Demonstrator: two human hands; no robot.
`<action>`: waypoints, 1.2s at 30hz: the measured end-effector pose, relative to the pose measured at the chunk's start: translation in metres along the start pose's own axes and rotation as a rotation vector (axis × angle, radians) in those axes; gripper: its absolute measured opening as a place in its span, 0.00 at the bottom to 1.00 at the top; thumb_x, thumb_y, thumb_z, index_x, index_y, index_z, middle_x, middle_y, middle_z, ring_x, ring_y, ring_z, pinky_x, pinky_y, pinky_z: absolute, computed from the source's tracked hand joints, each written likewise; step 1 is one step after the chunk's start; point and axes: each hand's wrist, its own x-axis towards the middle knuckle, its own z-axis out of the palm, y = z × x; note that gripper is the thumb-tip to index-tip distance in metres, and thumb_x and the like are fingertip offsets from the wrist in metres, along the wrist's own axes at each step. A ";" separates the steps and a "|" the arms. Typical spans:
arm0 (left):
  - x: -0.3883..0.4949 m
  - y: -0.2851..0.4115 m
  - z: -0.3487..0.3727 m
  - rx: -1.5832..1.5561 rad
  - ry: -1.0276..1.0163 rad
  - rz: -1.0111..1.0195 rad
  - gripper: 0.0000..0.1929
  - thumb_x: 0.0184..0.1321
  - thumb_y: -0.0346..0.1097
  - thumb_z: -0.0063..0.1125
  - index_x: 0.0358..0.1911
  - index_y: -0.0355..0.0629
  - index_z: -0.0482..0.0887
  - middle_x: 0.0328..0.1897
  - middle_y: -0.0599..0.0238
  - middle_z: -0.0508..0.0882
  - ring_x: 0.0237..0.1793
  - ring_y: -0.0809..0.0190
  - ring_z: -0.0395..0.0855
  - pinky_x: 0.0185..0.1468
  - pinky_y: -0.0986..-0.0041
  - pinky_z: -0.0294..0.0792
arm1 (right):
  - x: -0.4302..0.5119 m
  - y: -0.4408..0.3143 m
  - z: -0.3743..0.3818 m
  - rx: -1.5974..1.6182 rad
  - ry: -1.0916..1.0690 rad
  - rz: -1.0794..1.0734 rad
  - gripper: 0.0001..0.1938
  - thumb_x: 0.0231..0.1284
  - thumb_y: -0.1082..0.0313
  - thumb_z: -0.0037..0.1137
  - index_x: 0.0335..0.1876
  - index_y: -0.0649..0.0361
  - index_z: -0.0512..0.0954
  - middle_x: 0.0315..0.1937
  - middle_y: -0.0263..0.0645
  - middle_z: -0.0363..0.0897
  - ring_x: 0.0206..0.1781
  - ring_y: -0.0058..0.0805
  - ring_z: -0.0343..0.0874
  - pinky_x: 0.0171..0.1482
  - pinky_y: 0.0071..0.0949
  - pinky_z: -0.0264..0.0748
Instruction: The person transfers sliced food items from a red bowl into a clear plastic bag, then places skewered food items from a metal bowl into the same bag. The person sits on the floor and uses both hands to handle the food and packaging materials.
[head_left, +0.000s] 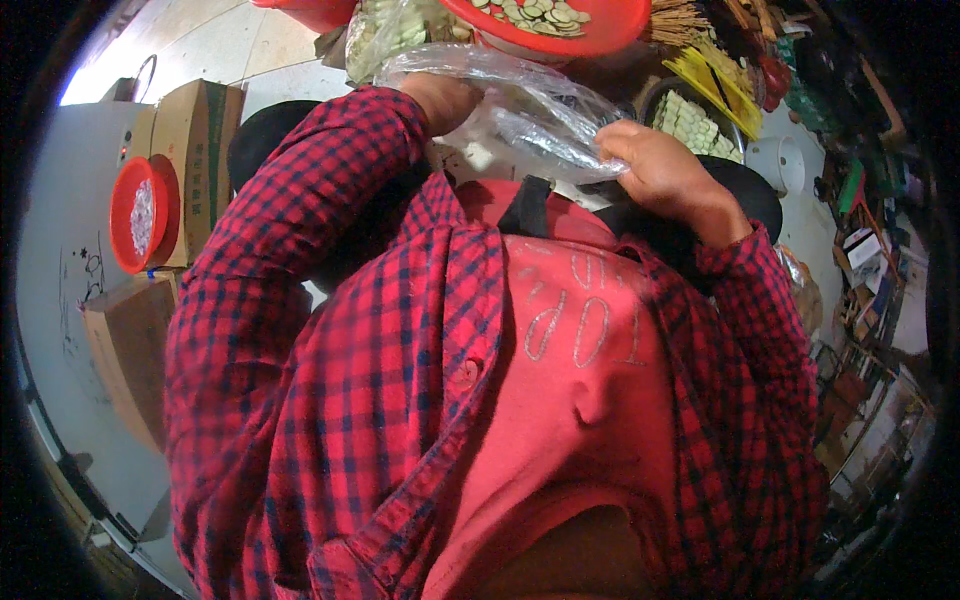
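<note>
A clear plastic bag (551, 146) is stretched between my two hands above my lap. My right hand (660, 161) pinches its edge between thumb and fingers. At the bag's other side is my left hand (448, 101); its fingers are hidden in or behind the plastic, so their grip is unclear. Just beyond stands a red plastic basin (636, 26) holding thin round vegetable slices (544, 16). Another clear bag (409, 30), filled with pale green vegetable pieces, is left of the basin. Beside my right hand, a bowl holds pale green cut vegetable pieces (690, 124).
A yellow plastic tool (716, 90) leans over the bowl, near a white container (786, 166). On the left are a cardboard box (176, 139), a second cardboard box (131, 352) and a small red bowl (120, 217) with whitish contents. Mixed clutter (862, 262) lines the right side.
</note>
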 end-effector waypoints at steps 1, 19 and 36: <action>-0.002 -0.001 0.001 -0.121 0.131 -0.023 0.20 0.66 0.37 0.47 0.62 0.56 0.75 0.59 0.54 0.80 0.57 0.48 0.80 0.56 0.59 0.73 | 0.000 0.001 0.000 -0.003 0.060 0.014 0.10 0.52 0.75 0.47 0.41 0.63 0.75 0.48 0.48 0.77 0.54 0.51 0.74 0.56 0.39 0.72; -0.018 0.022 -0.057 0.016 0.642 0.193 0.15 0.58 0.36 0.51 0.48 0.56 0.84 0.43 0.62 0.86 0.39 0.51 0.86 0.39 0.57 0.77 | -0.018 0.046 -0.012 -0.457 0.364 0.402 0.13 0.52 0.73 0.46 0.41 0.56 0.80 0.47 0.41 0.79 0.51 0.47 0.78 0.52 0.47 0.70; -0.014 0.021 -0.027 -0.013 0.112 -0.039 0.13 0.60 0.37 0.47 0.39 0.43 0.87 0.40 0.50 0.87 0.42 0.47 0.86 0.44 0.55 0.77 | -0.020 0.048 0.024 -0.392 0.339 0.427 0.10 0.49 0.74 0.49 0.34 0.57 0.81 0.38 0.42 0.80 0.48 0.46 0.78 0.51 0.44 0.71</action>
